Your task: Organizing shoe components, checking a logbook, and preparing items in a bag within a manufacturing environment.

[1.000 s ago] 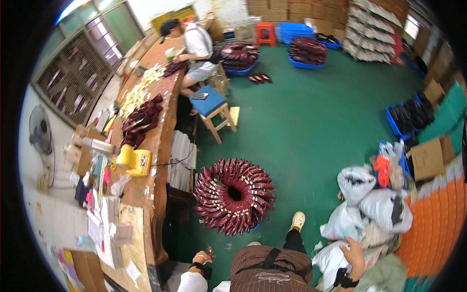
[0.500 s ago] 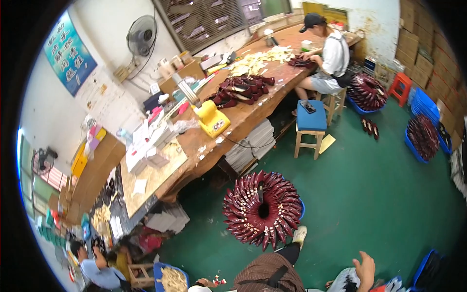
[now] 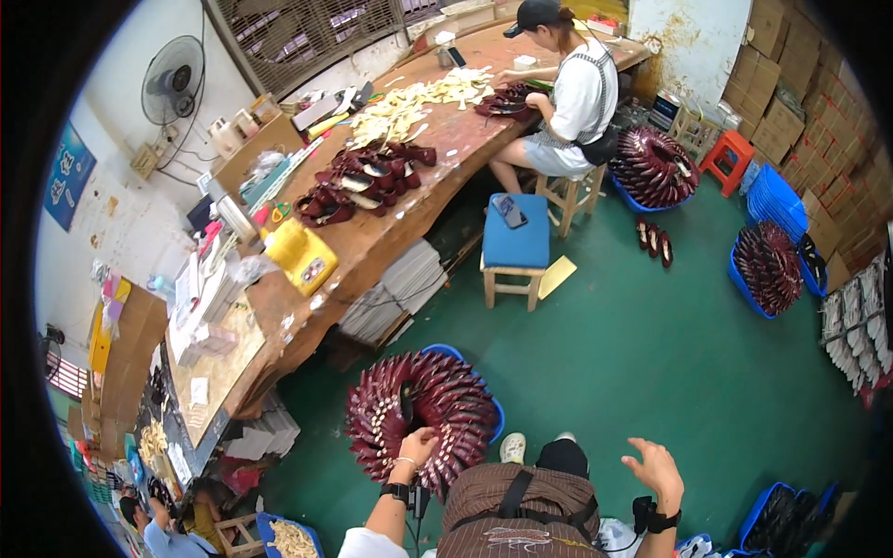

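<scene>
A big ring of shiny dark-red shoes [image 3: 465, 409], packed closely side by side, rests in a blue basket [image 3: 497, 406] on the floor in front of me. Over its near edge is my left hand [image 3: 417, 447], fingers loosely bent, with no held thing visible. I cannot tell whether its fingertips touch the shoes. Off to the right, my right hand [image 3: 657, 469] hangs in the air above the green floor, fingers apart and nothing in it. Dark bands are on both wrists, and a brown striped apron [image 3: 516, 502] covers my front.
A long wooden table [image 3: 446, 149] carries dark-red shoes [image 3: 363, 181], pale pieces [image 3: 400, 116] and a yellow machine [image 3: 300, 256]. Beside it, a seated person [image 3: 577, 93] handles dark-red pieces. A blue-topped stool [image 3: 514, 232] holds a phone. More shoe-filled baskets [image 3: 655, 167] stand at the right.
My left hand has come up from the lower edge to the shoe ring. My right hand has moved up and left. The view has shifted, so the table and ring appear further left.
</scene>
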Demonstrator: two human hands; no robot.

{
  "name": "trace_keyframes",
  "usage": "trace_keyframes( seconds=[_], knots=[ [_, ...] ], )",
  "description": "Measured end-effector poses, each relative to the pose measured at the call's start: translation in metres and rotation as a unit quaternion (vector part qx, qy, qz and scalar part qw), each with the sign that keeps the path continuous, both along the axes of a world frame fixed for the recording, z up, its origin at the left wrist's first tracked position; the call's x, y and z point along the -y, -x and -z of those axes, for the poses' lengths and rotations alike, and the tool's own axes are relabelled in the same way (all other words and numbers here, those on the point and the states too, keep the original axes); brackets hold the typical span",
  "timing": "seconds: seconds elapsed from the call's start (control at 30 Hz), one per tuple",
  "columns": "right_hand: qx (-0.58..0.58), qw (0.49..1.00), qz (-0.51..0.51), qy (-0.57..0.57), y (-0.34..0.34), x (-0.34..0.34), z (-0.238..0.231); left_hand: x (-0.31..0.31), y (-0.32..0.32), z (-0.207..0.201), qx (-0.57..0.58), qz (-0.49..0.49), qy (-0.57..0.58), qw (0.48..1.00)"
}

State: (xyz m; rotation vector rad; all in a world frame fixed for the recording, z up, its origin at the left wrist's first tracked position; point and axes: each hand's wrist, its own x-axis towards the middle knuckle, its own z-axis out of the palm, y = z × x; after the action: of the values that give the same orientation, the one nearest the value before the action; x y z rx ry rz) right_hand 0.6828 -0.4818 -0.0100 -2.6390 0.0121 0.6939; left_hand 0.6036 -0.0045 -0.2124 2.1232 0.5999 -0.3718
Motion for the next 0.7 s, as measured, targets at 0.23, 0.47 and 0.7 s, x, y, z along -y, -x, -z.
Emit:
trace_keyframes(
  seconds=[0.23, 0.47, 0.7],
  knots=[
    [-0.031, 0.998, -0.050, 0.026, -0.171, 0.048, 0.037, 0.059, -0.099, 0.021, 0.014, -0.044, -0.009, 0.999],
    [-0.086, 0.974, -0.111, -0.177, -0.398, -0.001, 0.107, 0.129, 0.015, 0.074, -0.259, -0.203, 0.045, 0.943],
    [-0.102, 0.984, -0.070, -0.131, -0.599, -0.124, 0.242, 0.188, 0.022, 0.037, -0.109, -0.373, 0.386, 0.837]
  ],
)
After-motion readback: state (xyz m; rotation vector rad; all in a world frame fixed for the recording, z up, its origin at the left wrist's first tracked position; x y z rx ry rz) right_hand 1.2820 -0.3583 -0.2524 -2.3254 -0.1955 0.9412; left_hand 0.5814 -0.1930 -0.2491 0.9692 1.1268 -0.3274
